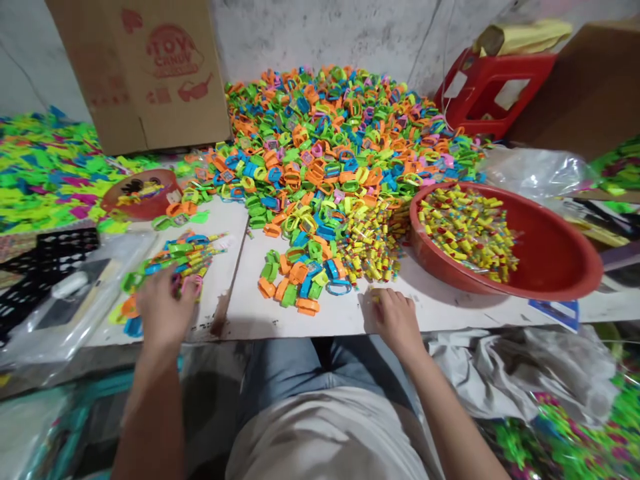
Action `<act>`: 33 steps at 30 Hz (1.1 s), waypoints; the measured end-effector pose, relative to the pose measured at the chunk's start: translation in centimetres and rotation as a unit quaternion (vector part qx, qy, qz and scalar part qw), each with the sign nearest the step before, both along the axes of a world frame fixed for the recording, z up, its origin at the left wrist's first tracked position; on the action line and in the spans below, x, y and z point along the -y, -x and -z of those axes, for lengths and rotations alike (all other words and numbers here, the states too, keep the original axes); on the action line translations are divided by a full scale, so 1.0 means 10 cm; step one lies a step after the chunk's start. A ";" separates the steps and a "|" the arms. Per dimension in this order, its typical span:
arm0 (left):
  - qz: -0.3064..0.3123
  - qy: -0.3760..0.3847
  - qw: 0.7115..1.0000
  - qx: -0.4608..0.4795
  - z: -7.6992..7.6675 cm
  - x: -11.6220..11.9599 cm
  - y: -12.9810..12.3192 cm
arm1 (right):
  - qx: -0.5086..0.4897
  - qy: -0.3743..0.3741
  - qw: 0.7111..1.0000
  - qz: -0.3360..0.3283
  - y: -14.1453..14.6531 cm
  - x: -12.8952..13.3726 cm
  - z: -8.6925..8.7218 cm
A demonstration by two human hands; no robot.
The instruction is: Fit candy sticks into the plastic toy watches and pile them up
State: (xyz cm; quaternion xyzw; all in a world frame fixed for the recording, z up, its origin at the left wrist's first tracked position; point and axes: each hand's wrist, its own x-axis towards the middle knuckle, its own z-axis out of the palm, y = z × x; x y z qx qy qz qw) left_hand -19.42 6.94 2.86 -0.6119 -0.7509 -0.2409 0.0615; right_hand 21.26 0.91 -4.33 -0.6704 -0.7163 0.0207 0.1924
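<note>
My left hand point(166, 303) is over a small pile of toy watches and candy packets on the left of the table, its fingers curled around a pink toy watch point(192, 287); the fingertips are partly hidden and blurred. Thin yellow candy packets point(197, 257) lie beyond that hand, among the watches. My right hand point(399, 320) rests at the table's front edge with its fingers bent, pinching a small yellow candy packet point(375, 297), mostly hidden. Just beyond it is a heap of yellow candy packets point(370, 243). Loose toy watches point(299, 273) in orange, green and blue lie between my hands.
A big mound of toy watches point(325, 133) fills the back. On the right stands a red basin point(555, 247) with candy packets; a red stool point(493, 87) is behind it. A cardboard box point(140, 80), a small red bowl point(150, 210) and clear plastic bags point(115, 280) are on the left.
</note>
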 end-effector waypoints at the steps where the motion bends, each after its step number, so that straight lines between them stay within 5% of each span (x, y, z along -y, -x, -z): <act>1: 0.041 0.000 0.999 0.004 0.08 0.01 -0.12 | -0.035 -0.011 0.999 -0.002 0.01 0.01 -0.01; 7: 0.162 0.063 0.984 0.029 0.50 -0.04 -0.83 | -0.209 -0.067 0.975 -0.029 0.13 0.02 -0.12; 13: 0.178 0.106 0.970 0.130 0.67 -0.10 -0.86 | -0.306 -0.047 0.948 -0.066 0.24 0.09 -0.13; 16: 0.175 0.074 0.943 0.274 0.69 -0.05 -0.84 | -0.358 -0.003 0.932 -0.064 0.27 0.14 -0.12; 21: 0.165 0.076 0.820 0.543 0.52 0.19 -1.02 | -0.392 0.010 0.911 -0.126 0.44 0.19 -0.24; 27: 0.280 0.178 0.718 0.612 0.19 0.60 -1.36 | -0.438 -0.005 0.878 -0.192 0.75 0.24 -0.47; 29: 0.305 0.195 0.705 0.610 0.14 0.68 -1.45 | -0.464 -0.018 0.870 -0.167 0.81 0.26 -0.49; 33: 0.305 0.182 0.727 0.588 0.08 0.75 -1.54 | -0.472 -0.035 0.867 -0.157 0.84 0.30 -0.52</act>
